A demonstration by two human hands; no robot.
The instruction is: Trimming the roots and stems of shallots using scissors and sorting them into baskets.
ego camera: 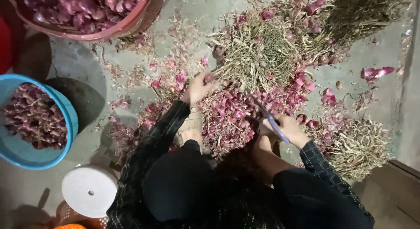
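Observation:
My left hand (197, 86) reaches forward and pinches a small purple shallot (209, 77) at the near edge of a heap of dry stalks with shallots (262, 49). My right hand (286, 129) grips scissors (267, 116) with lilac handles, the blades pointing up-left over a pile of purple skins and trimmings (232, 115) on the concrete floor. Dark checked sleeves cover both forearms. My knees and feet sit just behind the pile.
A blue bucket (65, 108) of trimmed shallot bits stands at left. A red basket (131, 23) of peeled shallots is at top left. A white round lid (89, 190) lies at bottom left. Another clump of dry stalks (361, 146) lies at right.

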